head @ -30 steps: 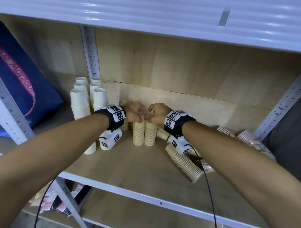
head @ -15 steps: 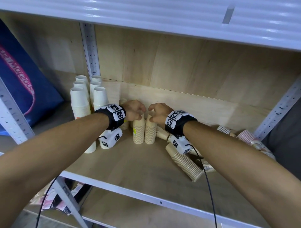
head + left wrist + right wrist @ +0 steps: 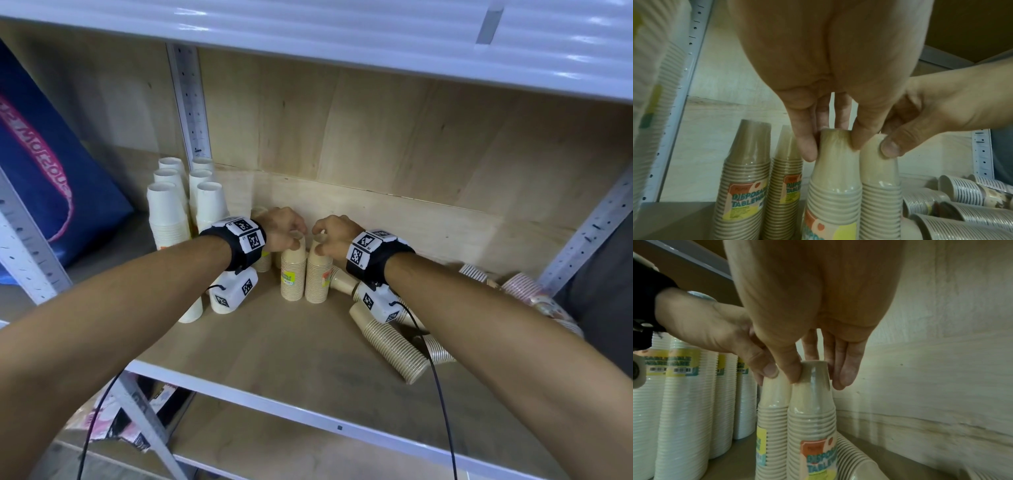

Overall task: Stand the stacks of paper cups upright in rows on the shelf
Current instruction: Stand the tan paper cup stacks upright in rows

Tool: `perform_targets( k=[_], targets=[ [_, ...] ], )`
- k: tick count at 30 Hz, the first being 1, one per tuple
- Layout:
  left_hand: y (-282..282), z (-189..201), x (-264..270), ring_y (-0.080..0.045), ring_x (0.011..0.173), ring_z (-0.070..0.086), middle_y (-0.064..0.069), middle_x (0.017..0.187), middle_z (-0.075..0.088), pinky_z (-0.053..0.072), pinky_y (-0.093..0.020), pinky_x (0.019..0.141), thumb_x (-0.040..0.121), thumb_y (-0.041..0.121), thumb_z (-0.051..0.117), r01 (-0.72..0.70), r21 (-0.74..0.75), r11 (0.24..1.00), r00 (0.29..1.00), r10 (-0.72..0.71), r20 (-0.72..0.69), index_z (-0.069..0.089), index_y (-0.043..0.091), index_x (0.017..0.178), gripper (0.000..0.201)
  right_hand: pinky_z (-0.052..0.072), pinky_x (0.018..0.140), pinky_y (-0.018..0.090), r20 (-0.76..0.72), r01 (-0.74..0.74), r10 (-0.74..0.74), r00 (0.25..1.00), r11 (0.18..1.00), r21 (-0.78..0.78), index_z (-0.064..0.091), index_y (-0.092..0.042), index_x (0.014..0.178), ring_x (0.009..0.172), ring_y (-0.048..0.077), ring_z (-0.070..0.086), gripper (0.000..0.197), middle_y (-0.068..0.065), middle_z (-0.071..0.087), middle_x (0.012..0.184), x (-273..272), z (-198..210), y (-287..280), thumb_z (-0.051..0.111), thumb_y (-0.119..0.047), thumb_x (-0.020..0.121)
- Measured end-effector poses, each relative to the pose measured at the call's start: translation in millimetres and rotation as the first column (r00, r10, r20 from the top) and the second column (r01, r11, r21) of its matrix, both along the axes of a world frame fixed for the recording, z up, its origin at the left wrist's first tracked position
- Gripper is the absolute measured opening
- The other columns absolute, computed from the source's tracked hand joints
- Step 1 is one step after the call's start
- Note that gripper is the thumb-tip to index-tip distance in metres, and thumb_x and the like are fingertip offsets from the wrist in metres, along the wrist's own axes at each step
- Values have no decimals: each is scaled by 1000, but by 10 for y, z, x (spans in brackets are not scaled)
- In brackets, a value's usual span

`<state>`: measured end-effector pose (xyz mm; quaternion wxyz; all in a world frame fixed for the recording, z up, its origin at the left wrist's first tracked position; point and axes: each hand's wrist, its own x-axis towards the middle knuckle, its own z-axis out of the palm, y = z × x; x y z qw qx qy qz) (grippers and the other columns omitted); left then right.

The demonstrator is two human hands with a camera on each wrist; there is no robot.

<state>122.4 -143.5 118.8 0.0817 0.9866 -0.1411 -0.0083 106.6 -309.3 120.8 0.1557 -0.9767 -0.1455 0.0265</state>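
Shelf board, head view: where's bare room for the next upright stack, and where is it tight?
Bare board runs along the front edge, between the white stacks on the left and the fallen beige stacks on the right. Tight: the back middle, where the left hand and right hand grip two upright beige stacks, and the right corner's toppled cups.

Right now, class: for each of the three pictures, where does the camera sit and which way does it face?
Head: on the head, looking forward and down into the shelf; both forearms show.
Left wrist: along the left hand pinching the left tan stack.
Right wrist: along the right hand pinching the right tan stack.
All share both stacks.
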Motion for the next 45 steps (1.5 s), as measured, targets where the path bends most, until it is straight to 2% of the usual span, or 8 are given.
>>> perform_targets(
  k=[6,10,13,21,26,31,37,45],
  targets=[
    [-6,11,12,-14,106,59,9,115,64,46,-32,90,83,44,67,-6,-31,999,1000,5,-8,65,32,117,36,50,80,32,19,54,-54,998,999,0,62,-11,117,100,29,60,46,12,59,116,21,-8,-17,72,-37,80],
    [-22,29,1,-9,100,52,9,114,61,37,-25,81,83,29,71,25,-71,997,998,-29,-55,62,31,125,43,47,81,30,-7,-7,7,1000,1000,7,57,-16,128,109,26,59,55,8,59,123,29,14,-5,75,-28,77],
    [-21,30,23,-10,101,55,11,115,63,39,-27,82,81,34,69,10,-35,999,999,-11,-35,65,37,120,39,45,78,27,-21,-49,49,999,999,-5,61,-17,124,106,25,61,44,5,63,113,32,25,-7,71,-18,81],
    [-87,100,29,-14,91,57,4,109,65,37,-21,57,84,31,70,2,-59,998,997,-7,-76,68,26,115,32,40,71,26,-4,-14,14,1000,1000,-1,64,-14,119,99,26,62,42,10,65,110,76,32,-3,74,-26,81],
    [-79,164,93,-20,98,62,-2,110,67,50,-28,75,81,20,75,-24,-88,996,992,13,-122,70,18,112,31,41,70,26,-8,-30,30,1000,1000,4,66,-13,112,87,20,58,37,4,62,100,114,74,38,76,-27,79],
    [-15,248,92,-19,88,61,-8,109,68,46,-25,62,83,16,74,-94,-3,996,990,93,-108,69,7,112,31,44,71,26,4,-65,65,998,998,25,65,-10,110,86,20,56,35,5,58,98,196,103,161,75,-25,80],
    [50,226,119,-26,104,67,-10,99,68,53,-30,81,86,13,70,-245,12,969,969,245,-36,66,4,96,14,44,70,26,27,-97,97,995,995,12,66,-10,104,86,21,54,27,3,56,90,296,65,371,72,-24,82],
    [86,84,146,-30,106,66,-16,117,67,53,-32,83,91,5,59,-357,-10,934,934,357,34,66,-1,112,22,51,75,30,37,-130,129,991,992,9,65,-15,101,90,28,63,21,8,67,100,373,-13,539,70,-22,82]
  ],
)
